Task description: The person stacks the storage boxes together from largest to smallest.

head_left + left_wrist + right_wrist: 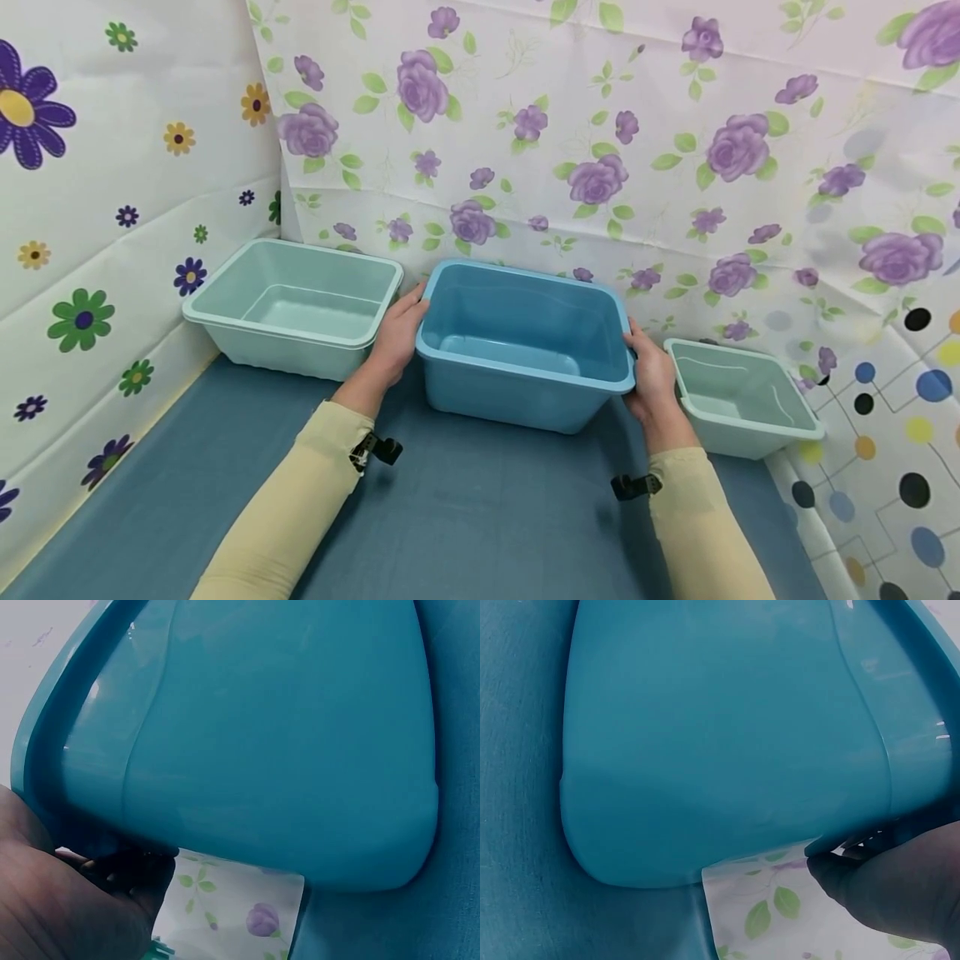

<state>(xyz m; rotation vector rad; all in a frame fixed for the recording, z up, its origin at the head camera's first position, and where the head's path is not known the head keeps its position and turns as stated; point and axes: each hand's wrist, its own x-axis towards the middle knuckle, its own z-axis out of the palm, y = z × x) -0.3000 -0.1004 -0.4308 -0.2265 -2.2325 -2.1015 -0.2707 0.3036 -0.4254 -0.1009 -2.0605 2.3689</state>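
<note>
A blue plastic basin stands in the middle, against the back wall, with its open top up. My left hand grips its rim at the left end, and my right hand holds the rim at the right end. In the left wrist view, the left hand has its fingers under the overhanging rim, partly in shadow. The right wrist view has the right hand under the rim likewise, its fingertips partly hidden. Inside, the basin's visible floor holds nothing.
A pale green basin sits left of the blue one, close to my left hand. On the right, beside my right hand, is a smaller pale green basin. Blue cloth covers the table. Patterned sheets hang behind and at both sides.
</note>
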